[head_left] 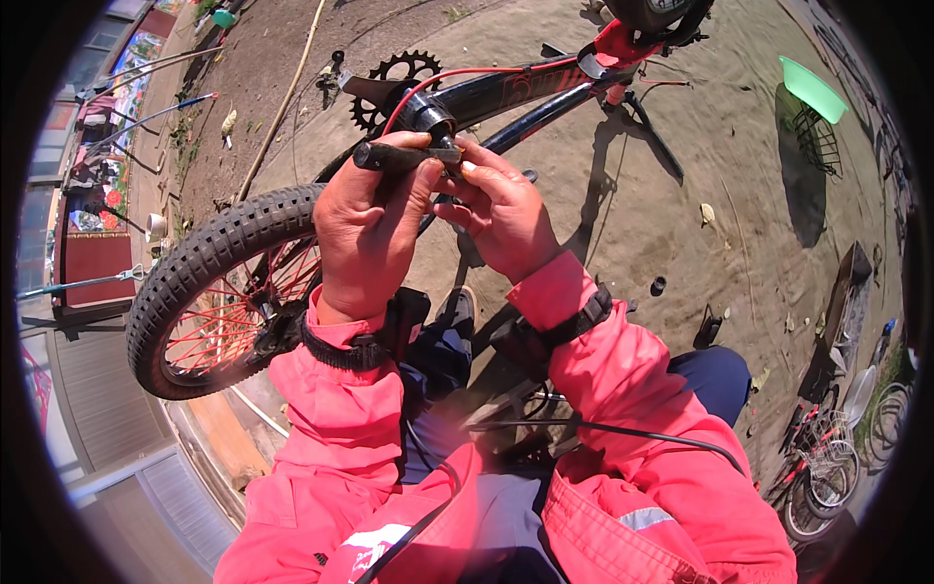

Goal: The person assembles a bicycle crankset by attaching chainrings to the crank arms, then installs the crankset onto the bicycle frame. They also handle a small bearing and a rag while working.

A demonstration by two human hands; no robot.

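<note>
A black bicycle frame [496, 94] with red trim lies in front of me, and my hands meet at its bottom bracket shell [424, 115]. My left hand [368, 222] is closed round a short tool with a dark round handle [377, 157], held crosswise just below the shell. The fingers of my right hand [513, 206] are pinched together at the tool's far end, beside the axle; what lies between them is mostly hidden. Behind the shell, the toothed chainring [416, 66] and a crank arm [366, 88] stick out.
The rear wheel [161, 292], with knobby tyre and red spokes, lies left of my arms. A small black cup-like part [659, 285] and a pedal [708, 327] rest on the ground cloth at right. Farther right are a green basin [813, 90] and another bicycle [823, 472].
</note>
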